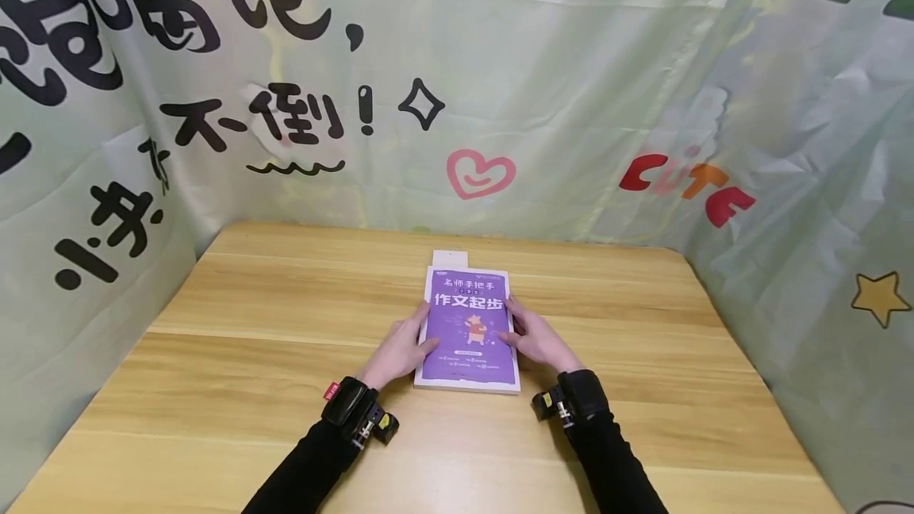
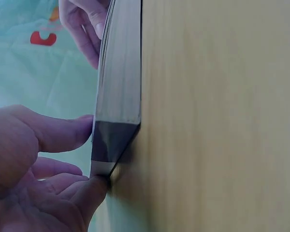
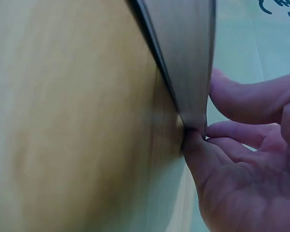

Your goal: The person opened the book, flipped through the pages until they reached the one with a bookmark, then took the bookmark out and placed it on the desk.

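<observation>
A thick purple book (image 1: 467, 331) with a white border, Chinese lettering and a small cartoon figure on its cover lies face up near the middle of the table. At its left side my left hand (image 1: 400, 351) grips the edge, thumb on the cover. My right hand (image 1: 539, 339) holds the opposite edge the same way. In the left wrist view, the book's page block (image 2: 120, 72) shows between thumb and fingers, with fingertips at the lower edge. The right wrist view has the right thumb (image 3: 246, 99) against the cover and fingers at the book's edge.
A small white card (image 1: 450, 258) shows beyond the book's top edge. The wooden table (image 1: 286, 300) is bordered at the back and sides by a pale green printed cloth (image 1: 557, 86). Each wrist wears a black band with a small camera.
</observation>
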Demonstrator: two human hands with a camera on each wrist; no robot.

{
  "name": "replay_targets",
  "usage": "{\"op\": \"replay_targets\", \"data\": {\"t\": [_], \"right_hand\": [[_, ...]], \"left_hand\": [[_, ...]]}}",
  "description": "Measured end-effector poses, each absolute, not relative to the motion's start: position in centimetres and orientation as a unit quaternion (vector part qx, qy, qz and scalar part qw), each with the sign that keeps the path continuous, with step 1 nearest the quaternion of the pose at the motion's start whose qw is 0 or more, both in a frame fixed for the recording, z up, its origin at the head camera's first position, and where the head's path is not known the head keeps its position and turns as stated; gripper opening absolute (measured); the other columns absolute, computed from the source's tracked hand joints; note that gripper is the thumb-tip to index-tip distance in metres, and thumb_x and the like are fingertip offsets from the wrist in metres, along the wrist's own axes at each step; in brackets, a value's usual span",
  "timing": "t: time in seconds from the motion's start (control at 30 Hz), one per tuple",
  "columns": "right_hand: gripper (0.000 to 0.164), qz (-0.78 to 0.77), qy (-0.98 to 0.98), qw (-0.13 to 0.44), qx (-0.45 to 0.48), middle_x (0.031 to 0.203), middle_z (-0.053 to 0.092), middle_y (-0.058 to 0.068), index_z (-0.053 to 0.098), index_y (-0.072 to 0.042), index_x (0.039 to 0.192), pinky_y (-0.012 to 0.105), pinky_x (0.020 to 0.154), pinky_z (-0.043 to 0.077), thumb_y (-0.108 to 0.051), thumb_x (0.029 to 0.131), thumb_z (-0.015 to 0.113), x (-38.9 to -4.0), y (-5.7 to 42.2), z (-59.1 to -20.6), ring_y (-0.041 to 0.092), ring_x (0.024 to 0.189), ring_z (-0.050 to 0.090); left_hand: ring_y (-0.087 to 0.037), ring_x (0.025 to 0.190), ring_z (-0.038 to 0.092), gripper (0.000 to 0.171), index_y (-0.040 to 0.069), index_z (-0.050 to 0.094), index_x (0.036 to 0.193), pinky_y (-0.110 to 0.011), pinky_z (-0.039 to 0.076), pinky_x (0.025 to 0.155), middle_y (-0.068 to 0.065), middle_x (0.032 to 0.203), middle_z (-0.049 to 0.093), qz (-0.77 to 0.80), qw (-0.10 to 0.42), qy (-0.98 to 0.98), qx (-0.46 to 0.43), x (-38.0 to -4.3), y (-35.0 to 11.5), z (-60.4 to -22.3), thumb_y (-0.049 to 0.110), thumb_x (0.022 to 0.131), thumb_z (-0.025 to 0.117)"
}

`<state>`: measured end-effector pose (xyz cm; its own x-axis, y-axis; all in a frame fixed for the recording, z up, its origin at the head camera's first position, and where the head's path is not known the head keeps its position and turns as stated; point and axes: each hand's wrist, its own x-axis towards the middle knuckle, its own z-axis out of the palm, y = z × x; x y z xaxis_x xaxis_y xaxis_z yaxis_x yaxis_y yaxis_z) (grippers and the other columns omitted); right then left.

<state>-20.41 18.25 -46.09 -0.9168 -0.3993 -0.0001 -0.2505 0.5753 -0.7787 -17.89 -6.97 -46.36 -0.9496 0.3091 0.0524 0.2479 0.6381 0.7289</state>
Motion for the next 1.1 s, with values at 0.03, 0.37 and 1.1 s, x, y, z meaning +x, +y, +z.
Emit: {"op": "replay_targets", "data": {"t": [0.03, 0.37, 1.1], "right_hand": [[0.066, -0.424, 0.883, 0.089, -0.181, 0.151, 0.012, 0.034, 0.022, 0.019, 0.142, 0.050, 0.112, 0.024, 0.003, 0.090, 0.060, -20.3, 18.4, -46.1, 0.041, 0.136, 0.022], [0.067, -0.437, 0.875, 0.096, -0.183, 0.151, 0.010, 0.036, 0.020, 0.020, 0.143, 0.051, 0.110, 0.027, 0.003, 0.090, 0.059, -18.7, 19.7, -46.1, 0.042, 0.135, 0.024], [0.067, -0.415, 0.885, 0.097, -0.185, 0.153, 0.011, 0.031, 0.020, 0.015, 0.145, 0.051, 0.111, 0.026, 0.003, 0.091, 0.058, -16.7, 21.5, -46.1, 0.038, 0.136, 0.024]], "left_hand": [[-0.040, 0.125, 0.044, 0.072, -0.008, 0.022, 0.148, -0.051, 0.033, 0.109, -0.033, 0.142, 0.038, 0.399, 0.038, 0.902, 0.158, -17.8, -6.9, -46.4, 0.011, 0.091, 0.062], [-0.040, 0.128, 0.040, 0.074, -0.010, 0.022, 0.147, -0.051, 0.032, 0.110, -0.033, 0.143, 0.035, 0.407, 0.033, 0.895, 0.178, -16.5, -6.3, -46.6, 0.011, 0.090, 0.064], [-0.041, 0.129, 0.038, 0.071, -0.016, 0.023, 0.145, -0.051, 0.032, 0.109, -0.035, 0.144, 0.031, 0.418, 0.011, 0.886, 0.201, -14.7, -4.7, -46.8, 0.007, 0.090, 0.063]]}}
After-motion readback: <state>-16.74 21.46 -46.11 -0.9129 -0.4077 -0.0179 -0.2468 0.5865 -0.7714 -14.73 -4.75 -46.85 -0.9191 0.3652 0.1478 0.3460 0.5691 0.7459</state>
